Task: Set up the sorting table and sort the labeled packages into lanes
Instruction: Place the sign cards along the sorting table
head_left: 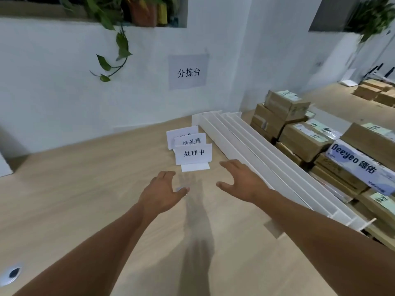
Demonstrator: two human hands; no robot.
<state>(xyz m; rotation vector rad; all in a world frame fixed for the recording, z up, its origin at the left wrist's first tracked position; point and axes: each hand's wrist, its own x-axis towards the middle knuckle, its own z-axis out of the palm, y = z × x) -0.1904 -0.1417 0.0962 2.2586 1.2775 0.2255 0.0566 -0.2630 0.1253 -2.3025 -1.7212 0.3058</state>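
Head view: left hand (162, 189) and right hand (241, 180) hover with fingers spread, holding nothing, just short of the front lane card (193, 153). Labeled packages (303, 137) sit stacked right of the bundled white dividers (245, 150). Setup seems barely begun; the next move likely calls for pinching that card without toppling it.

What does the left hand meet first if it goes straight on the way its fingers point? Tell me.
Most likely the front sign card, reading 处理中, starting with its folded foot. The left hand is open, fingers aimed forward and slightly right over the table; its height is unclear.
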